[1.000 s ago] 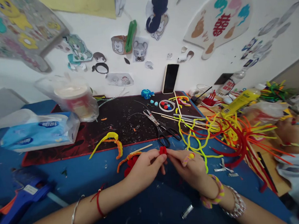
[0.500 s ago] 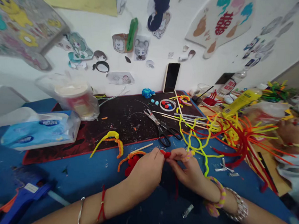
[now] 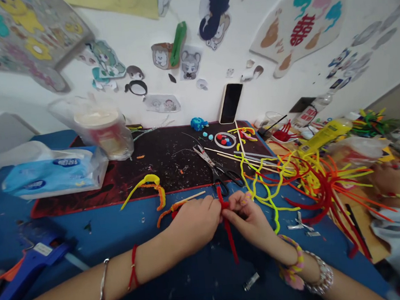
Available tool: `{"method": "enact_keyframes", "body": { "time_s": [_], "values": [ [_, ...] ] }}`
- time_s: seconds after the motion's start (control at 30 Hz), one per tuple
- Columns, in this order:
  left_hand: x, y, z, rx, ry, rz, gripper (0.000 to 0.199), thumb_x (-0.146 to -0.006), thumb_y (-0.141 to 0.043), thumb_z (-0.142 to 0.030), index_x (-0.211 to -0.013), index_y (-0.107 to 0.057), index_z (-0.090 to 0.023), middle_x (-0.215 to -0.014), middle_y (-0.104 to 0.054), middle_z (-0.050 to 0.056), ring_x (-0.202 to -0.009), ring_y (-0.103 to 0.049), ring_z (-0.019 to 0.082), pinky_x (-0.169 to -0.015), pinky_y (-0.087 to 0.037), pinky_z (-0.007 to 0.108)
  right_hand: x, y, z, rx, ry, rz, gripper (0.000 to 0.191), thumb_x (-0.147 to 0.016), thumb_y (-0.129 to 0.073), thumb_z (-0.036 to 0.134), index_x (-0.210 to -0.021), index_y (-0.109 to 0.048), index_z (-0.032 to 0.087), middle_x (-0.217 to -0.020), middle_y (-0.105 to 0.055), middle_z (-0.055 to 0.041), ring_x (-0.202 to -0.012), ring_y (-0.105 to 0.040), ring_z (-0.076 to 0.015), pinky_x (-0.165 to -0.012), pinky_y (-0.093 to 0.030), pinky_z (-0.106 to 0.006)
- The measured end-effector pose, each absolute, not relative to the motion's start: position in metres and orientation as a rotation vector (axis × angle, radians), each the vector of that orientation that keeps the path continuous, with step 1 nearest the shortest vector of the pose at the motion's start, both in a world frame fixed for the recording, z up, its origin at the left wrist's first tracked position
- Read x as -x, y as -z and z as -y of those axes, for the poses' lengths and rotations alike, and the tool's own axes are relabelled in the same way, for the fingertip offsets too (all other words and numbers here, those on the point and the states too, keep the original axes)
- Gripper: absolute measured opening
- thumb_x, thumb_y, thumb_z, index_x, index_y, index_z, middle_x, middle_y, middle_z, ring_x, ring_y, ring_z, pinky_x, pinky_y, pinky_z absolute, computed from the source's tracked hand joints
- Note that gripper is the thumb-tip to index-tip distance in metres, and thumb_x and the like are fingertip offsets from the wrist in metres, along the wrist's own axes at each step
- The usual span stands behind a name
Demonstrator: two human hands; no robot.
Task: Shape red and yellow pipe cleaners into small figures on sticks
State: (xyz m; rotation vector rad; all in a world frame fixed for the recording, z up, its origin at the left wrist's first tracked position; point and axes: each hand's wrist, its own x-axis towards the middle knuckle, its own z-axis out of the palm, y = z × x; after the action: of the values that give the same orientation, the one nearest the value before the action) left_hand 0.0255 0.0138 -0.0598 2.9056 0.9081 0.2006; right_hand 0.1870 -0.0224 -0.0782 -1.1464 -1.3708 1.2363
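Observation:
Between my two hands is a red pipe cleaner [image 3: 230, 240], with one end sticking up past my fingertips and a longer tail hanging toward me. My left hand [image 3: 200, 221] is closed in a pinch on it, its thumb hidden. My right hand [image 3: 248, 218] pinches the same pipe cleaner from the right, thumb and fingers pressed together. Just beyond my left hand lies an orange pipe cleaner piece [image 3: 164, 214], with a red part mostly covered by the hand. Farther off rests a bent yellow and orange pipe cleaner piece [image 3: 150, 179].
Black-handled scissors [image 3: 215, 167] lie open on the dark mat [image 3: 165, 152]. Loose yellow and red pipe cleaners [image 3: 327, 181] spread to the right. A blue glue gun [image 3: 38, 259], a tissue pack [image 3: 53, 175] and a bagged cup [image 3: 103, 134] stand left. Another person's hand [image 3: 392, 178] is at far right.
The red pipe cleaner now shows an upright end and a clearer hanging tail between my hands. My right hand's fingers have shifted slightly; both hands stay close together.

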Motion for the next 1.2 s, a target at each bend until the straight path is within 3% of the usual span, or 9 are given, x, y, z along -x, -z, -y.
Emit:
{"method": "enact_keyframes", "body": {
  "time_s": [0.43, 0.6, 0.83, 1.03, 1.2],
  "values": [
    [-0.025, 0.053, -0.009, -2.775, -0.09, -0.909, 0.017, -0.084, -0.03, -0.013, -0.087, -0.047, -0.015, -0.078, -0.056, 0.007, -0.067, -0.058, 0.023, -0.058, -0.049, 0.037, -0.196, 0.082, 0.016, 0.997, -1.598, 1.118, 0.029, -0.079, -0.062, 0.026, -0.075, -0.034, 0.021, -0.065, -0.065, 0.0022, -0.05, -0.059, -0.0076, -0.05, -0.047, -0.019],
    [-0.024, 0.053, -0.007, -2.774, -0.068, -0.856, 0.02, -0.083, -0.03, -0.013, -0.088, -0.049, -0.014, -0.08, -0.057, 0.008, -0.067, -0.057, 0.023, -0.056, -0.047, 0.035, -0.197, 0.084, 0.013, 0.967, -1.677, 1.081, 0.023, -0.079, -0.062, 0.027, -0.083, -0.041, 0.019, -0.062, -0.064, 0.0022, -0.047, -0.057, -0.0074, -0.046, -0.045, -0.017],
    [-0.023, 0.047, -0.008, -2.208, -0.374, -0.901, 0.029, -0.092, -0.021, -0.028, -0.086, -0.047, -0.018, -0.085, -0.057, 0.003, -0.077, -0.055, 0.016, -0.072, -0.042, 0.03, -0.202, 0.082, 0.013, 0.972, -1.685, 1.116, 0.023, -0.08, -0.06, 0.026, -0.098, -0.048, 0.018, -0.063, -0.061, 0.0034, -0.047, -0.056, -0.0066, -0.046, -0.045, -0.017],
    [-0.025, 0.049, -0.008, -1.853, -0.292, -0.872, 0.028, -0.092, -0.022, -0.035, -0.082, -0.043, -0.019, -0.066, -0.047, -0.003, -0.058, -0.045, 0.011, -0.055, -0.035, 0.023, -0.203, 0.08, 0.014, 1.003, -1.683, 1.132, 0.021, -0.081, -0.06, 0.026, -0.097, -0.05, 0.018, -0.061, -0.06, 0.0039, -0.042, -0.054, -0.0061, -0.042, -0.042, -0.016],
    [-0.026, 0.051, -0.008, -1.731, -0.337, -0.902, 0.025, -0.091, -0.026, -0.036, -0.081, -0.041, -0.018, -0.062, -0.04, -0.005, -0.054, -0.039, 0.009, -0.05, -0.03, 0.023, -0.205, 0.077, 0.013, 0.993, -1.714, 1.101, 0.021, -0.081, -0.06, 0.027, -0.099, -0.054, 0.017, -0.063, -0.06, 0.003, -0.041, -0.052, -0.0048, -0.041, -0.04, -0.015]
  ]
}}
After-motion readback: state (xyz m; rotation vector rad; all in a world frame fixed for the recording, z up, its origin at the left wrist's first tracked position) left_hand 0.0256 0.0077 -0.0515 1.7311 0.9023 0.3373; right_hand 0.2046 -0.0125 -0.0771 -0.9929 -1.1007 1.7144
